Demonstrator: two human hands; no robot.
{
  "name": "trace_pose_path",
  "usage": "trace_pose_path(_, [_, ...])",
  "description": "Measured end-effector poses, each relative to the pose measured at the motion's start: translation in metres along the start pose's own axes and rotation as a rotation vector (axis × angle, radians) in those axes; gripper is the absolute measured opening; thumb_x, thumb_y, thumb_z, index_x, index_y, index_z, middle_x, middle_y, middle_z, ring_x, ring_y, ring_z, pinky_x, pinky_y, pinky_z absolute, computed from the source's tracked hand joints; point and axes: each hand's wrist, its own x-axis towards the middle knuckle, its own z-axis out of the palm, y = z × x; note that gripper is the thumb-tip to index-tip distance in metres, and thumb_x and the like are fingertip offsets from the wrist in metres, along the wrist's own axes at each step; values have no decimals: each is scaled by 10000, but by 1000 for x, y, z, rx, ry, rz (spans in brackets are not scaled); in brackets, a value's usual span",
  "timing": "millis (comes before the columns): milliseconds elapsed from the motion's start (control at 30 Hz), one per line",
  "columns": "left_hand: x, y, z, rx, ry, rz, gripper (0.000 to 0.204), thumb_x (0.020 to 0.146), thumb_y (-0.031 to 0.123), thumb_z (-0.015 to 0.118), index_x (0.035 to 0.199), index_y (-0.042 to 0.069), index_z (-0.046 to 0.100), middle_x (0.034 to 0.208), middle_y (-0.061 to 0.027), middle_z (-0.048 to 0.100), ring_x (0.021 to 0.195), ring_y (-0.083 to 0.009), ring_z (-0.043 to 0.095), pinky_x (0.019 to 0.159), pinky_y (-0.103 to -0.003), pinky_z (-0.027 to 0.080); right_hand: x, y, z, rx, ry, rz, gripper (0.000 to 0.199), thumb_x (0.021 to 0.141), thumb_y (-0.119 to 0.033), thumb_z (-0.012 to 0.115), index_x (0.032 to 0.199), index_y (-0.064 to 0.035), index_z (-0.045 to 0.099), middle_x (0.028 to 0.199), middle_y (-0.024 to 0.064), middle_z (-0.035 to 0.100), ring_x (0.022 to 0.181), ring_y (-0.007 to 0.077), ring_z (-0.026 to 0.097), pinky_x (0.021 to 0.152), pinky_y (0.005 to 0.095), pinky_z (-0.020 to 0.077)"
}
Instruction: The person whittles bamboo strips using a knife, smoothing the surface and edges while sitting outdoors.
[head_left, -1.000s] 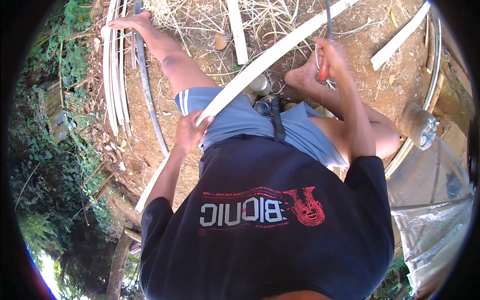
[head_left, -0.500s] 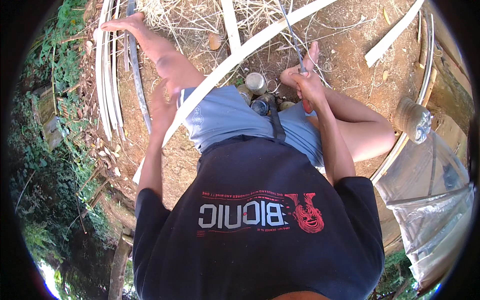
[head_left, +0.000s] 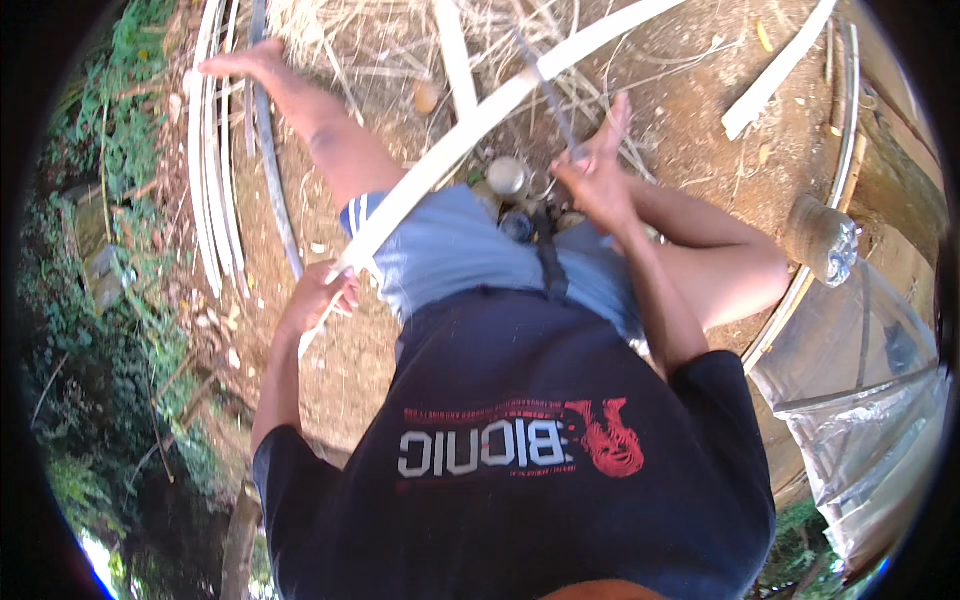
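Note:
A long, pale bamboo strip [head_left: 440, 165] runs from beside my left hip across my left thigh to the far edge of the view. Near its close end, my left hand [head_left: 328, 290] is closed around it, fingers curled. My right hand [head_left: 597, 190] is wrapped around the handle of a long, narrow-bladed knife [head_left: 556, 108], above my bent right leg. The blade points forward and to the left and crosses the strip; whether they touch I cannot tell. Most of the handle is hidden in my grip.
Thin shavings [head_left: 390, 40] litter the dirt ahead. Several long strips [head_left: 207, 150] lie at the left, and a short pale piece [head_left: 775, 70] at the far right. Jars [head_left: 507, 177] stand between my legs. A plastic bottle [head_left: 825, 240] and clear sheeting [head_left: 850, 390] are on the right.
My left hand has come down and nearer, and has closed on the strip. My right hand has moved slightly left, and the knife blade has swung left across the strip.

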Motion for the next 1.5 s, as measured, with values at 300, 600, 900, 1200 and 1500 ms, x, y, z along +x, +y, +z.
trace_pose_path(300, [66, 122, 65, 7, -79, 69, 261, 1018, 240, 476, 1045, 2, 579, 755, -77, 630, 562, -127, 606, 484, -222, 488, -34, -29, -30, -491, -240, -12, 367, 799, -313, 669, 1075, -80, 601, 636, 188, 638, 638, 393, 669, 576, 484, 532])
trace_pose_path(600, [32, 117, 77, -29, -54, 63, 265, 1016, 226, 475, 1045, -14, 581, 712, -93, 627, 527, -140, 592, 470, -241, 470, 4, 7, -79, -623, -180, -56, 273, 812, -304, 626, 1074, -239, 669, 1262, 443, 450, 792, 377, 703, 429, 446, 502])
trace_pose_path(900, [13, 102, 46, 61, -23, 59, 323, 1018, 291, 474, 1109, 5, 592, 721, -84, 644, 561, -147, 619, 511, -261, 503, 43, 34, -87, -361, -210, 271, 501, 809, -428, 592, 1002, 27, 668, 1130, 305, 578, 921, 387, 655, 707, 485, 532])
trace_pose_path(1200, [-11, 81, 33, 71, 19, 78, 321, 1014, 305, 480, 1007, 3, 589, 696, -82, 642, 554, -138, 609, 508, -251, 490, 56, 67, -91, -349, -11, 366, 398, 859, -381, 567, 865, -2, 687, 791, 210, 685, 724, 376, 680, 690, 479, 540])
trace_pose_path(1500, [-21, 83, 21, 101, 48, 69, 301, 1021, 266, 447, 982, 0, 582, 700, -91, 640, 554, -146, 606, 515, -260, 490, 28, 24, -72, -609, 23, -76, 322, 768, -247, 607, 904, 38, 667, 1050, 521, 496, 878, 565, 620, 675, 525, 526])
